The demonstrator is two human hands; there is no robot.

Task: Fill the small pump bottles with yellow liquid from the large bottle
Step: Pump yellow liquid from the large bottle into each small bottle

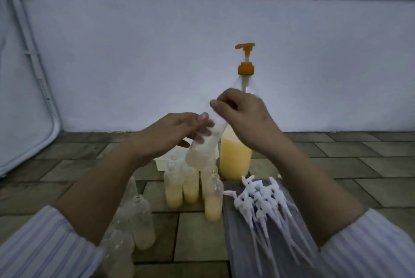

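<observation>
- Above the tiled floor (197,232), both hands meet at a small empty bottle (203,143), held tilted in the air with its base toward the camera and its neck toward the right hand.
- Left hand (177,131) curls round the bottle's body; the fingers behind the clear plastic are blurred.
- Right hand (242,114) pinches at the bottle's neck; whatever sits between its fingertips is too blurred to make out, and the mouth of the bottle is hidden by the hand.
- Large bottle (234,156) stands upright just behind the hands, yellow liquid filling its lower part; its shoulder is partly covered by the right hand, and the orange pump (246,60) rises clear above it.
- Filled small bottles (190,188) stand in a cluster on the floor below the held one, without pumps, touching or nearly so; their exact number is hard to tell.
- Empty clear bottles (139,221) lie or stand at lower left, partly hidden by the left forearm and cut off at the bottom edge.
- White pump heads (260,199) with long tubes lie in a heap on a grey cloth (238,244) to the right, some running under the right arm.
- A white tray-like object (162,163) behind the small bottles is mostly hidden.
</observation>
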